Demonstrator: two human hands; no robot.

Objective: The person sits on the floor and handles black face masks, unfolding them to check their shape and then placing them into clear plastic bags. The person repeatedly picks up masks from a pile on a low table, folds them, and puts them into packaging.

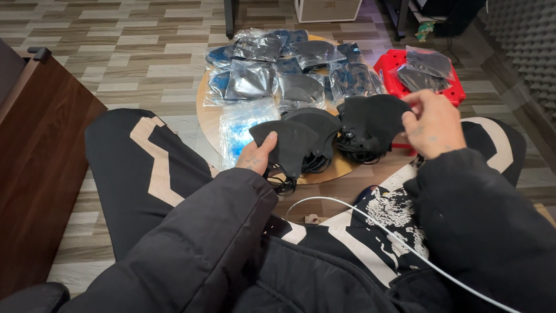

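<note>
Holding one black mask (288,146) in my left hand (256,155), I pinch its near edge between thumb and fingers, so that hand is closed on it. My right hand (433,123) is closed on a second black mask (370,120), gripped at its right edge with the fingers curled over the fabric.

Step in hand, as I judge it: separating single masks from the loose pile (317,136) that lies between my two sets of fingers, on the near part of the round table (204,104). Ear loops (284,184) hang in a tangle just below my left fingers.

Next move, as I judge it: it calls for a clean pull so that loops do not drag neighbouring masks along, and for a free hand if a mask is to be bagged.

Pose: both forearms reach forward over my lap, left palm turned up and inward, right wrist bent with the back of the hand toward me.

Beyond my fingertips lie bagged masks (250,80), spread across the far half of the table. More bags (427,68) rest on a red stool (389,65) past my right fingers. A white cable (376,226) crosses my lap below both hands.
</note>
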